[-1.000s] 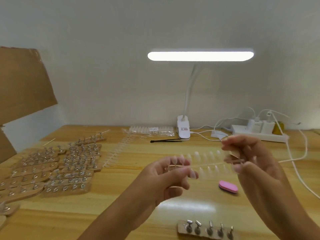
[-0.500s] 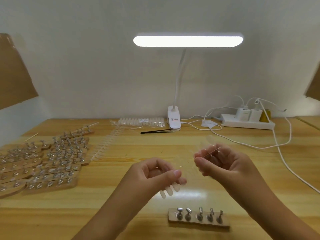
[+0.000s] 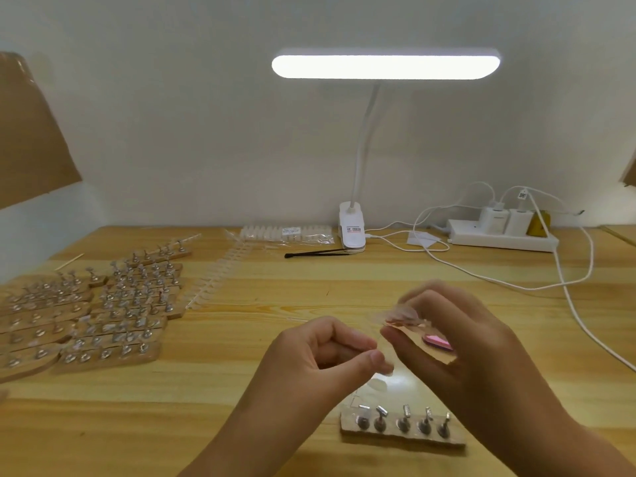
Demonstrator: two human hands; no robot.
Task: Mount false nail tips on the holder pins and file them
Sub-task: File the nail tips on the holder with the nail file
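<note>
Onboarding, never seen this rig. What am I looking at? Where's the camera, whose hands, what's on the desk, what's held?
No machine: one camera on a person's head, looking forward and down at their bare hands. The left hand pinches what look like clear nail tips, blurred. The right hand holds a clear strip of tips. On the wooden table: a five-pin holder below the hands, a pink file partly behind the right hand, more holders at left, a clip lamp and a power strip at the back.

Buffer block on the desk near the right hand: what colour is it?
Pink. The buffer block shows best in the head view.
</note>
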